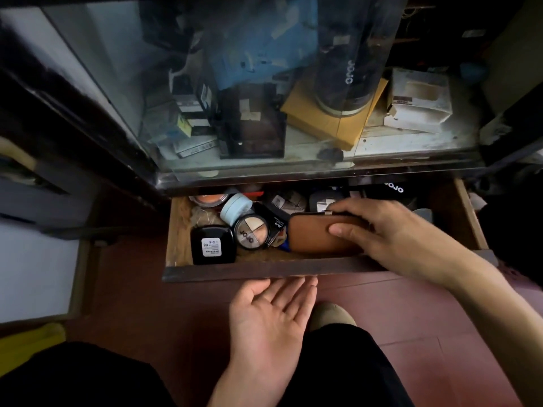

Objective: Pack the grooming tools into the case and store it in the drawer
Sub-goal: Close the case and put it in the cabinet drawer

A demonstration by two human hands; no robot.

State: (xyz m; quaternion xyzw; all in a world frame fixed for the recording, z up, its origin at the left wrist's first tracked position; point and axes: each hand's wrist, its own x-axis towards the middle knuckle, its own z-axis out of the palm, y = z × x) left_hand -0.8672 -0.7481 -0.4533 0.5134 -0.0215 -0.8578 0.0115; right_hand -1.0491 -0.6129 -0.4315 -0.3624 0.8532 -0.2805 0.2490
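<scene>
You're on the storing step: your right hand [379, 230] grips the zipped brown leather case [317, 235], setting it in the drawer [249, 273] at 3 o'clock of the eyeshadow compact [251, 231]. Your left hand [271, 315] lies open, palm up, under the drawer front. Next, I'd judge: let go, push shut.

"JOJO" in white on the tall dark cylinder [349, 66] behind the cabinet glass. Same "JOJO" on the round eyeshadow compact [251, 232], on the black box [276, 220] beside it, and on a black item [392, 188] at the drawer's back right. White sticker on the black square compact [213, 245]: "08" legible; small print below unreadable.
</scene>
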